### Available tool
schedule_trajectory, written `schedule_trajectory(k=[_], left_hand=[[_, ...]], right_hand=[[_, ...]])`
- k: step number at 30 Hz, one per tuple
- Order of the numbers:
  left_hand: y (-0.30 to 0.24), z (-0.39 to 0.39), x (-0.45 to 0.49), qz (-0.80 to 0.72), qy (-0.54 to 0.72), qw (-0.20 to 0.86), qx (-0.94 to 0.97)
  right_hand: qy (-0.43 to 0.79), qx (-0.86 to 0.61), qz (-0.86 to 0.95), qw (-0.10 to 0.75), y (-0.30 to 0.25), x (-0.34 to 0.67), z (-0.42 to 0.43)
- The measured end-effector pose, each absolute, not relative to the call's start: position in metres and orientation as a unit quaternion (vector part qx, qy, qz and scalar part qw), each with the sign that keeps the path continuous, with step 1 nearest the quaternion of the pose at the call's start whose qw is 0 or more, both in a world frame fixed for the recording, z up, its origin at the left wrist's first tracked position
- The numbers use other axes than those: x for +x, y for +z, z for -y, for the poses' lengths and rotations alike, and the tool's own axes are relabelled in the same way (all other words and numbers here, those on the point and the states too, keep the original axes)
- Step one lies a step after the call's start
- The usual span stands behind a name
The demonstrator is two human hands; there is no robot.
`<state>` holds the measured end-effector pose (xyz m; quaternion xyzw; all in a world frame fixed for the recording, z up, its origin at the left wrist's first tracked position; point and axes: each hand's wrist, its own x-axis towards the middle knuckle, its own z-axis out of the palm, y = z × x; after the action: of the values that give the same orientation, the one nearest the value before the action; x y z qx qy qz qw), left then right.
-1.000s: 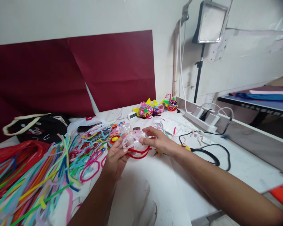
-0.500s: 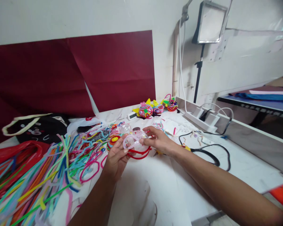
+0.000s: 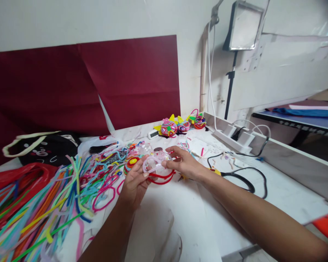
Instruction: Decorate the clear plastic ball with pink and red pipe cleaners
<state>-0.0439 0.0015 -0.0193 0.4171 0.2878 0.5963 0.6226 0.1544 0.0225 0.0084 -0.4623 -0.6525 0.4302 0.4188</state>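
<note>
Both hands meet over the white table (image 3: 191,218), holding a clear plastic ball (image 3: 160,163) wrapped with a pale pink pipe-cleaner loop and a red pipe-cleaner loop (image 3: 160,177) along its lower edge. My left hand (image 3: 135,182) cups the ball from below left, thumb pressed on the pink loop. My right hand (image 3: 184,163) pinches the ball's right side with fingers closed. A half-decorated red and yellow ball (image 3: 131,163) lies just left of my hands.
A heap of coloured pipe cleaners (image 3: 43,203) covers the table's left. A black bag (image 3: 43,149) sits behind it. Three finished decorated balls (image 3: 180,125) stand at the back. A black cable (image 3: 243,178) and white power strip (image 3: 232,140) lie to the right.
</note>
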Motion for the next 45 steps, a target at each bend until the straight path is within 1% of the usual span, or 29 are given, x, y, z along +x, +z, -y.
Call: schedule_trajectory(k=[22,31,45], left_hand=[[-0.0180,-0.0009,-0.0449,-0.282,0.593,0.632,0.411],[-0.0215,-0.0020,-0.0459,-0.273,0.589,0.641,0.409],[-0.0186,-0.0028,-0.0455,-0.278,0.584,0.630,0.429]], right_hand=[[0.424,-0.455,0.662,0.419,0.0033,0.1538,-0.0265],[0.403,-0.458,0.671,0.422,0.0039,0.1540,-0.0250],[0.389,-0.460,0.673,0.430,-0.0012,0.1538,-0.0277]])
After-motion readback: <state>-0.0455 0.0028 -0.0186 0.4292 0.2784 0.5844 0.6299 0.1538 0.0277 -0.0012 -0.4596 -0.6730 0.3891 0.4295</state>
